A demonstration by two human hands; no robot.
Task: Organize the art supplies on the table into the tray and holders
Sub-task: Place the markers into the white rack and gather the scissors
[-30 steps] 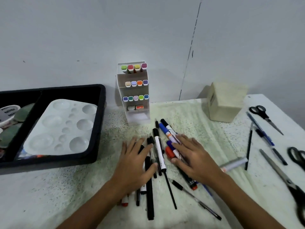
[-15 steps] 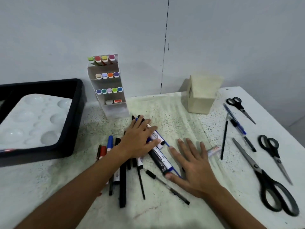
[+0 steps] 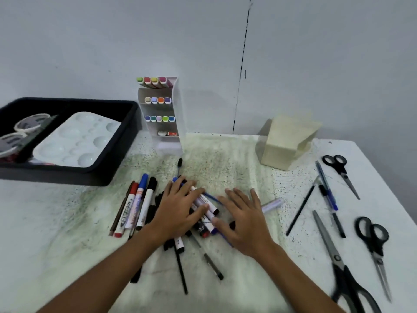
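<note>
A person's left hand point(image 3: 180, 208) lies flat, fingers straight and slightly spread, on a loose heap of black, blue and red marker pens point(image 3: 203, 213) at the middle of the speckled white tabletop point(image 3: 56, 222), while the right hand point(image 3: 244, 219) rests just beside it, fingers splayed wide, thumb against the heap's near side. Neither hand grips anything. The round barrels could roll out from under the flat palms and scatter toward the near edge, where thin black pens point(image 3: 180, 267) already lie loose. Four capped markers point(image 3: 135, 206) sit apart on the heap's left, easily missed in one scoop. Both forearms reach in from the near edge, wrists low, palms down. The black plastic tray point(image 3: 126, 123) holding a white paint palette point(image 3: 76, 138) waits at the far left corner, the white tiered marker holder point(image 3: 173, 105) stands at the far edge, and the cream box-shaped holder point(image 3: 286, 143) to its right. Black-handled scissors point(image 3: 372, 242) and more pens point(image 3: 327, 188) lie along the right edge, untouched.
</note>
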